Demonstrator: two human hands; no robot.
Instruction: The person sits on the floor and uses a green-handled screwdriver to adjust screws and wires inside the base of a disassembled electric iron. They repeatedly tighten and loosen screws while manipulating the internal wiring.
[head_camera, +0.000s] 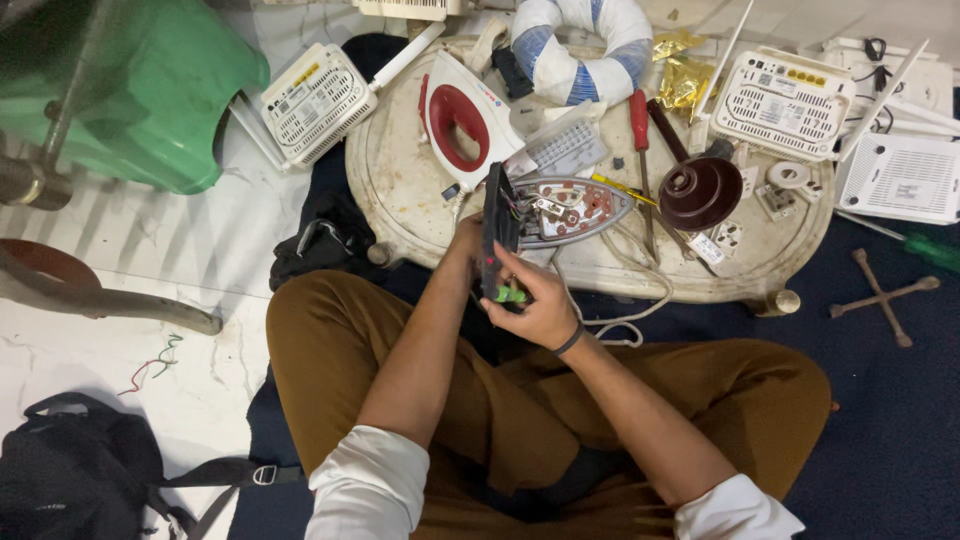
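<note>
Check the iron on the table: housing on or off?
Off. The iron lies with its internal plate and wiring exposed; its white and red cover sits apart on the table. Both hands hold its rear end.

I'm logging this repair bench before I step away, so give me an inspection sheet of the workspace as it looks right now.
Surface: low oval table, scuffed and stained, on a dark blue mat.
Job's things: opened iron base with wiring exposed; its white and red iron shell lies apart.
Clutter: red screwdriver, brown dome part, white routers, tape roll.
Grippers: left hand steadies the iron's black rear end; right hand holds a green-handled tool against it.
Cables: white cord loops off the table edge.
Surroundings: green stool, black bag, cross wrench.
</note>
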